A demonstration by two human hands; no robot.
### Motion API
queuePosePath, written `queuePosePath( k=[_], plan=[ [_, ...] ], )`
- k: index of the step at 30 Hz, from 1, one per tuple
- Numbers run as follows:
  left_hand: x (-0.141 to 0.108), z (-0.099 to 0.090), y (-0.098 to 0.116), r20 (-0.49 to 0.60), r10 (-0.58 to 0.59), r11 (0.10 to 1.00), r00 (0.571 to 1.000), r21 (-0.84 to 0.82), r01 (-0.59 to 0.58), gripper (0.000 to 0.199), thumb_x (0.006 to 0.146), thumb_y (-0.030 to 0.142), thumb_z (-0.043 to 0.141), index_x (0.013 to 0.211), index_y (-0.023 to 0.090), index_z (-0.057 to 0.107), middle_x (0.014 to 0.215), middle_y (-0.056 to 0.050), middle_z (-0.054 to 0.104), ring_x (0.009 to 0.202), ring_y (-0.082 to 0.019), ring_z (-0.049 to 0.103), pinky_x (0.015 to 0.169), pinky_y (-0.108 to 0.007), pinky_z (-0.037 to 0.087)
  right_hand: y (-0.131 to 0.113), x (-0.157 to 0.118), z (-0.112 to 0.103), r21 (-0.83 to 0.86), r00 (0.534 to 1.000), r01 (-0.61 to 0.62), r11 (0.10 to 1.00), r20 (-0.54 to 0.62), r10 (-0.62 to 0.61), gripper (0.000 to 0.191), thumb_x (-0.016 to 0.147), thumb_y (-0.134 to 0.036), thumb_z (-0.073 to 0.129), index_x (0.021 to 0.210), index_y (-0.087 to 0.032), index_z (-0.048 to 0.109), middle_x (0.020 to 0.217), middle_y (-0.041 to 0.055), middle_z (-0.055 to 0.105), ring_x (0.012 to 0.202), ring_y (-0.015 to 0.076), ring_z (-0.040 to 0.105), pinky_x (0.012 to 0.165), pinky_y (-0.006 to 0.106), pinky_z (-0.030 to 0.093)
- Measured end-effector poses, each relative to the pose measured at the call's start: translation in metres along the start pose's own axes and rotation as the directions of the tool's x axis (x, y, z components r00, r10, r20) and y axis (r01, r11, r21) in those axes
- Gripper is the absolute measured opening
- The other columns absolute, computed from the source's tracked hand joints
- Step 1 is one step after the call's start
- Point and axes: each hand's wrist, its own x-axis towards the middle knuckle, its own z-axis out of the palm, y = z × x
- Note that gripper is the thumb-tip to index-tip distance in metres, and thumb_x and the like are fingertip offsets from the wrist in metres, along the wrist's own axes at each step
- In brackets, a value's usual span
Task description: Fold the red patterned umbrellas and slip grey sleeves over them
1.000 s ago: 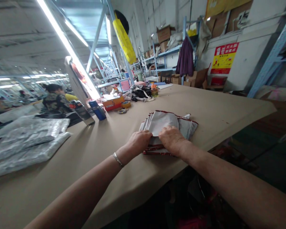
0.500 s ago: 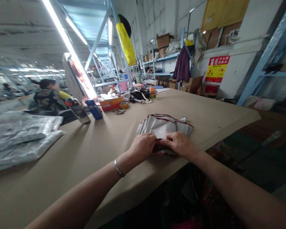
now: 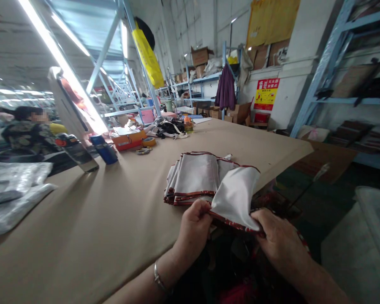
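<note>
A white fabric piece with dark red edging (image 3: 236,192) is stretched between my two hands at the table's near edge. My left hand (image 3: 196,221) pinches its left corner along the red border. On the right side, my right hand (image 3: 277,236) grips the same bordered edge, fingers closed round the cloth. Behind the held piece lies a stack of similar white pieces with red trim (image 3: 194,175), flat on the table. The held piece overlaps the right side of that stack. A silver bangle (image 3: 160,276) circles my left wrist.
The brown-covered table (image 3: 120,223) carries a dark flask (image 3: 79,154), a blue bottle (image 3: 104,150), an orange box (image 3: 128,139), a tape roll (image 3: 148,142) and plastic-wrapped goods (image 3: 15,194). A person (image 3: 31,131) sits far left. Blue shelving (image 3: 319,71) rises at right.
Both hands have come back toward me and spread apart, drawing one red-edged fabric piece off the stack toward the table edge. The view has turned to the right.
</note>
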Motion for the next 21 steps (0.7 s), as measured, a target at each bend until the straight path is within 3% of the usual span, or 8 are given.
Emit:
queuePosePath(
  k=[5,7,9,11,13,15,17,21],
  plan=[
    [-0.028,0.034,0.002,0.27,-0.395,0.643,0.878,-0.602,0.474,0.028,0.07,0.033,0.069,0.078,0.02,0.045,0.066,0.003,0.056,0.055,-0.011,0.053,0.049,-0.022,0.046,0.008,-0.053,0.03,0.301,0.929,-0.299,0.905,0.307,0.205,0.025,0.086,-0.032,0.043,0.072,-0.021,0.061,0.068,0.0047,0.066,0.064,0.0208,0.062,0.059,0.029,0.044],
    [-0.037,0.041,-0.003,0.341,-0.44,0.589,0.83,-0.588,0.554,0.03,0.067,0.033,0.073,0.077,0.019,0.048,0.063,0.003,0.055,0.053,-0.01,0.052,0.048,-0.02,0.043,0.009,-0.058,0.032,0.613,0.851,-0.525,0.591,0.392,0.349,0.026,0.083,-0.042,0.054,0.074,-0.02,0.064,0.071,0.0033,0.067,0.068,0.0199,0.062,0.062,0.028,0.046],
    [-0.045,0.046,-0.011,0.409,-0.442,0.673,0.798,-0.437,0.596,0.029,0.065,0.034,0.074,0.071,0.015,0.053,0.056,0.002,0.052,0.05,-0.009,0.048,0.045,-0.018,0.037,0.008,-0.059,0.029,0.829,0.756,-0.554,0.072,0.464,0.462,0.025,0.078,-0.045,0.062,0.08,-0.02,0.066,0.076,0.0012,0.068,0.071,0.018,0.063,0.066,0.027,0.048],
    [-0.05,0.05,-0.017,0.578,-0.417,0.727,0.701,-0.25,0.639,0.032,0.066,0.036,0.074,0.062,0.011,0.056,0.051,0.001,0.049,0.046,-0.007,0.043,0.043,-0.018,0.031,0.004,-0.062,0.023,0.81,0.648,-0.478,-0.34,0.587,0.485,0.021,0.076,-0.042,0.065,0.081,-0.021,0.067,0.073,-0.0004,0.068,0.066,0.0148,0.062,0.063,0.025,0.048],
    [-0.048,0.053,-0.016,0.721,-0.39,0.651,0.573,-0.224,0.725,0.033,0.067,0.037,0.073,0.06,0.012,0.054,0.05,0.002,0.047,0.043,-0.005,0.039,0.042,-0.018,0.03,-0.002,-0.068,0.014,0.664,0.577,-0.515,-0.542,0.736,0.354,0.025,0.078,-0.043,0.063,0.077,-0.02,0.069,0.067,0.0011,0.068,0.058,0.0138,0.061,0.059,0.024,0.048],
    [-0.037,0.057,-0.009,0.762,-0.374,0.499,0.528,-0.314,0.807,0.031,0.066,0.034,0.074,0.063,0.015,0.05,0.052,0.004,0.046,0.043,-0.006,0.04,0.042,-0.018,0.032,-0.005,-0.071,-0.002,0.559,0.59,-0.589,-0.584,0.791,0.162,0.033,0.081,-0.048,0.059,0.079,-0.018,0.072,0.068,0.0047,0.07,0.058,0.0161,0.063,0.061,0.027,0.049],
    [-0.017,0.064,0.0,0.773,-0.361,0.407,0.522,-0.374,0.834,0.03,0.066,0.03,0.074,0.065,0.016,0.047,0.053,0.004,0.046,0.042,-0.007,0.042,0.04,-0.017,0.034,-0.003,-0.063,-0.024,0.591,0.681,-0.587,-0.553,0.73,0.057,0.039,0.078,-0.053,0.06,0.087,-0.017,0.072,0.077,0.0075,0.072,0.067,0.0199,0.066,0.068,0.032,0.051],
    [0.033,0.091,0.0,0.751,-0.313,0.41,0.581,-0.445,0.796,0.019,0.073,0.027,0.066,0.072,0.015,0.051,0.054,0.003,0.048,0.039,-0.008,0.045,0.035,-0.016,0.029,0.033,-0.015,-0.045,0.799,0.794,-0.438,-0.413,0.559,0.239,0.039,0.08,-0.053,0.059,0.094,-0.019,0.069,0.082,0.006,0.073,0.071,0.0192,0.067,0.074,0.034,0.052]
  ],
)
